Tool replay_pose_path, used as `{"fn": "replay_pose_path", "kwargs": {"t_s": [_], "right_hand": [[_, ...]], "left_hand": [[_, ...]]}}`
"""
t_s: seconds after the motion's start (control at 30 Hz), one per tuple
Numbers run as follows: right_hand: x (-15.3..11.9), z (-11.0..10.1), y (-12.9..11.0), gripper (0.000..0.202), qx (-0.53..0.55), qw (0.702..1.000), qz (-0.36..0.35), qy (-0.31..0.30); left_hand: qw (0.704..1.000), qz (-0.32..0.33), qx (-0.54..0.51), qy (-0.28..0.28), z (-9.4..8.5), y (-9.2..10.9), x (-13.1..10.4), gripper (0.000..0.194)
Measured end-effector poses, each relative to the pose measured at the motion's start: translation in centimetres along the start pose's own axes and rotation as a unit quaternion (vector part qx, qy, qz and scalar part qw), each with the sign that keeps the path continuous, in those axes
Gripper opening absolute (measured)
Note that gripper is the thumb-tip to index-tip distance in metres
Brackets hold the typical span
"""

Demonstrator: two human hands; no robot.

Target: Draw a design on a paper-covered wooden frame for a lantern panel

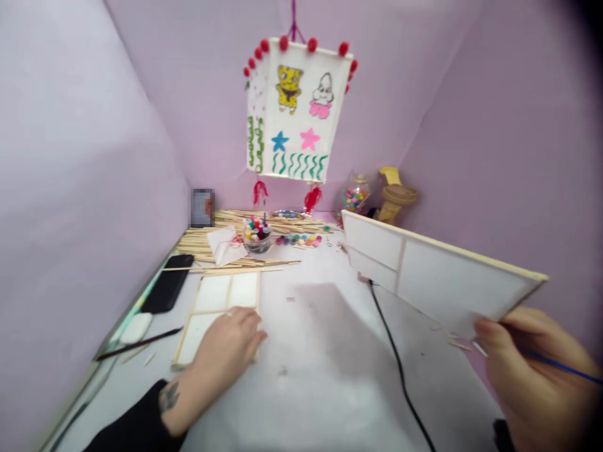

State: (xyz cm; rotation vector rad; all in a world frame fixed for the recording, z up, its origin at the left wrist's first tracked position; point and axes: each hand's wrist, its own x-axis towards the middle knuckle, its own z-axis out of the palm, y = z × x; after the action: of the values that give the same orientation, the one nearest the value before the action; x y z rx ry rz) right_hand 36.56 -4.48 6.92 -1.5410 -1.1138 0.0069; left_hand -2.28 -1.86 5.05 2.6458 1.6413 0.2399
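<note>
A white panel framed with thin wooden strips (452, 276) is held up on the right, tilted, its lower corner pinched by my right hand (541, 370). A thin blue stick (565, 368) also runs through that hand; its kind is not clear. On the table at left lies a second white panel with wooden strips (214, 292). My left hand (230, 342) lies over its lower right part, fingers bent around the right edge and partly hidden. Above the table hangs a white lantern (296, 119) with painted figures, red pompoms and red tassels.
Many wooden sticks (202, 242) lie at the back, beside a cup of small bottles (257, 235) and paint pots (299, 240). A black phone (168, 282), white case (136, 328) and dark brush (141, 343) lie left. A black cable (398, 367) crosses the right side.
</note>
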Motion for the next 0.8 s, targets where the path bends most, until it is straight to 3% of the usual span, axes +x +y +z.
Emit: {"fn": "replay_pose_path", "kwargs": {"t_s": [0.07, 0.1, 0.2, 0.33, 0.47, 0.63, 0.7, 0.8], "right_hand": [[-0.4, 1.4, -1.0, 0.015, 0.001, 0.995, -0.082, -0.064], [-0.7, 2.1, -1.5, 0.013, 0.001, 0.988, -0.116, -0.099], [-1.7, 4.3, -3.2, 0.011, 0.01, 0.974, -0.147, -0.173], [-3.2, 6.6, -5.2, 0.009, 0.053, 0.96, -0.159, -0.224], [-4.0, 7.0, -6.4, 0.009, 0.053, 0.955, -0.192, -0.219], [-4.2, 5.6, -6.6, 0.005, 0.018, 0.951, -0.248, -0.186], [-4.9, 5.1, -6.8, 0.005, 0.012, 0.934, -0.31, -0.176], [-7.2, 5.1, -7.1, 0.022, 0.014, 0.877, -0.427, -0.22]], "left_hand": [[0.988, -0.121, 0.015, 0.095, 1.0, -3.6, -2.6, 0.032], [0.979, -0.172, 0.002, 0.112, 1.7, -5.3, -3.7, 0.037], [0.954, -0.257, -0.126, 0.094, 3.3, -9.0, -5.7, 0.048], [0.942, -0.28, -0.169, 0.082, 3.9, -10.7, -5.1, 0.051], [0.939, -0.256, -0.217, 0.068, 3.4, -10.0, -4.2, 0.055], [0.93, -0.216, -0.292, 0.061, 4.2, -5.5, -5.4, 0.062], [0.896, -0.217, -0.383, 0.061, 4.8, -3.5, -6.1, 0.065], [0.82, -0.234, -0.518, 0.059, 5.4, -1.6, -6.5, 0.061]]}}
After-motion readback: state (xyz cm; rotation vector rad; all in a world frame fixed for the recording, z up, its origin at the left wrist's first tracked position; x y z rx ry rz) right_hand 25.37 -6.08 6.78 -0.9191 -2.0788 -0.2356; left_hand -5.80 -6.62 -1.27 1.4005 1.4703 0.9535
